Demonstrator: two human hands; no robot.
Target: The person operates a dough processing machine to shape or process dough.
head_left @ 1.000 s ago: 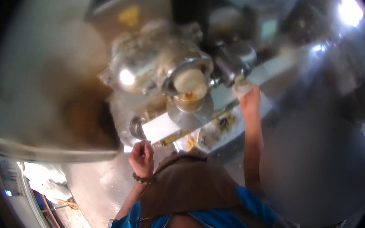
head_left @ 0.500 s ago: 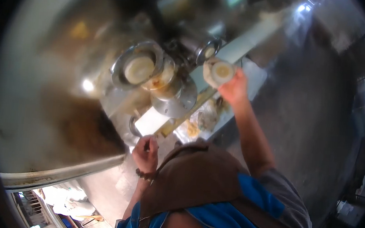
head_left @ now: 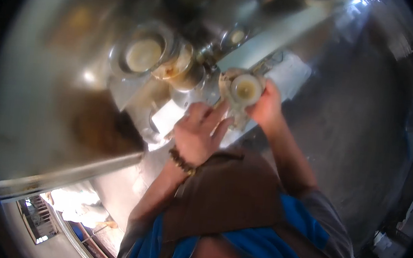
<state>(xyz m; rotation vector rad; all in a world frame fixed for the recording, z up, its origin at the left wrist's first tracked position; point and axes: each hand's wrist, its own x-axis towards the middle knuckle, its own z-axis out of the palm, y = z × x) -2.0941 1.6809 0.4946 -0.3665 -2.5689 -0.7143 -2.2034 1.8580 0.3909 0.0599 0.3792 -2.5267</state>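
In the head view, my right hand [head_left: 268,105] grips a pale round tub [head_left: 247,89] from its right side. The tub has a whitish rim and a yellowish middle, and a crumpled, translucent wrapping shows along its left side. My left hand [head_left: 197,133], with a beaded bracelet at the wrist, is spread with its fingertips pointing at the tub's lower left. Nothing shows in its fingers. Just left of that hand lies a white rectangular block [head_left: 166,117]. Part of the counter below the tub is hidden by my hands.
A large metal pot [head_left: 116,63] with pale contents stands to the left, beside a container with orange-brown stains [head_left: 176,71]. Farther back is a small metal bowl [head_left: 227,39]. A pale ledge [head_left: 277,31] runs diagonally. At lower left is a metal counter edge [head_left: 67,172].
My left hand has risen from near my waist towards the tub, and its curled fingers have spread. My right hand has brought the tub slightly closer to me.
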